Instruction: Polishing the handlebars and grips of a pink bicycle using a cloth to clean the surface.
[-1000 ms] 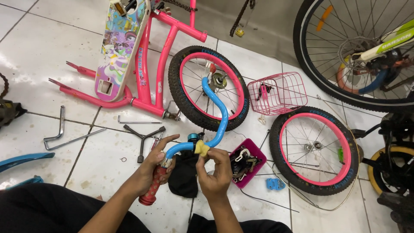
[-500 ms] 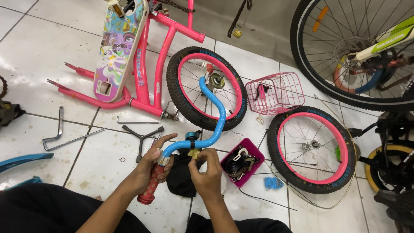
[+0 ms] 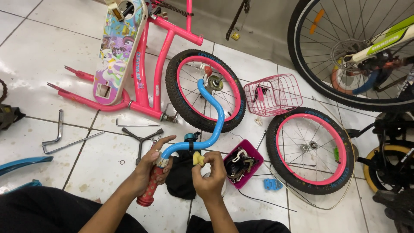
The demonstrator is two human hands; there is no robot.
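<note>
Across the white tiled floor point(image 3: 39, 56) lies the pink bicycle frame point(image 3: 146, 64), and beside it two small pink-rimmed wheels: one point(image 3: 206, 90) just beyond my hands, the other point(image 3: 309, 149) off to my right, with a pink wire basket point(image 3: 274, 95) between them.

My left forearm comes up from my lap, wrist bent, and my left hand point(image 3: 153, 166) is clenched around the red handle grip point(image 3: 150, 190) at the near end of the blue handlebar point(image 3: 211, 125). The bar is glossy and curved; it rises from that fist, bends, and sweeps away over the nearer wheel.

My right hand point(image 3: 210, 174) is raised just beside the left, its grip pinched on a small yellow sponge-like piece point(image 3: 198, 159), pressed against the underside of the bar.

A magenta parts tray point(image 3: 241, 164) sits just right of my right hand, a black cloth point(image 3: 181, 177) under both hands, and a three-way wrench point(image 3: 142, 138) near my left.
</note>
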